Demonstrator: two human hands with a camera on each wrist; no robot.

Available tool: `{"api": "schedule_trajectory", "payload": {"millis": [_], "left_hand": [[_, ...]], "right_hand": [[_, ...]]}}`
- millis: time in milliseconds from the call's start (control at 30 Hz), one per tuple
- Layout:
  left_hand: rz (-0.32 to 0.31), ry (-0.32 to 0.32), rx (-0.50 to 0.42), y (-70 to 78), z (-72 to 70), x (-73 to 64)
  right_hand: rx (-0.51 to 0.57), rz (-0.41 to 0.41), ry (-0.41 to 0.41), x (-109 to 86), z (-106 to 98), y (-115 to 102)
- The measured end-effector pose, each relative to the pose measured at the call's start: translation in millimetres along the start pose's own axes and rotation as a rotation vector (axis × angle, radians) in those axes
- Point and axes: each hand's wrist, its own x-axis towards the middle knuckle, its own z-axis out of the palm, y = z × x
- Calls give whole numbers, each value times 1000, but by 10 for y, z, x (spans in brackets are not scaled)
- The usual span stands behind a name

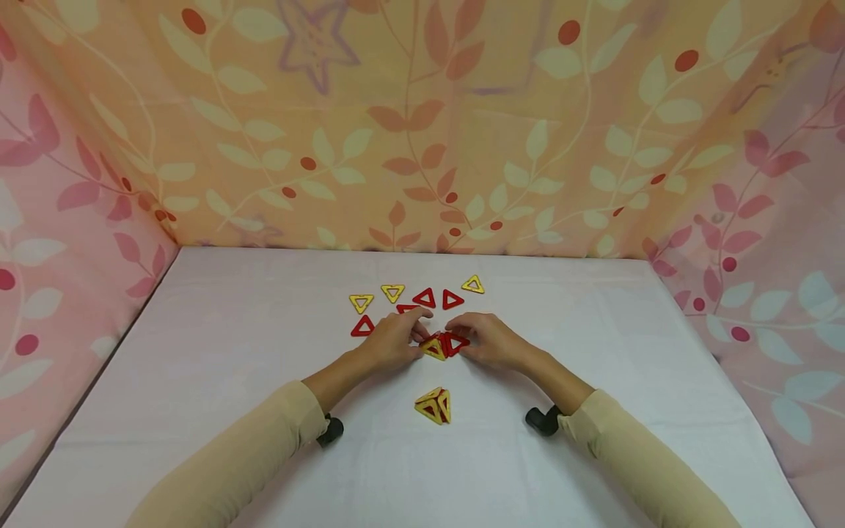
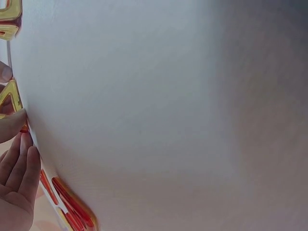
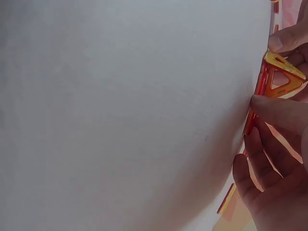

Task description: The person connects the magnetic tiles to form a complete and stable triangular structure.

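In the head view, a small cluster of triangular frame tiles lies between both hands: a yellow triangular tile leaning upright and a red triangular tile at its right. My left hand holds the yellow tile's side, thumb in front and fingers behind. With thumb and fingers, my right hand pinches the red tile, which looks low and nearly flat in the right wrist view. There the yellow tile stands tilted against the red one. Nearer the body sits a pyramid of yellow and red tiles.
Beyond the hands lie loose tiles: a yellow tile, another yellow tile, a third yellow tile, and several red tiles. One red tile is partly hidden by the left hand. Patterned cloth walls enclose the white tabletop.
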Motion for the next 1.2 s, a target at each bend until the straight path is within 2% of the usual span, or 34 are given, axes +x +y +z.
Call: {"api": "schedule_trajectory", "payload": {"millis": [933,1200], "left_hand": [[5,-9,7,-5,-4,12],[-1,-5,3,-5,7,14]], "right_hand": [[-23,-2,-19,23,-57,-49],[-23,-65,0,42,-75,-79]]}}
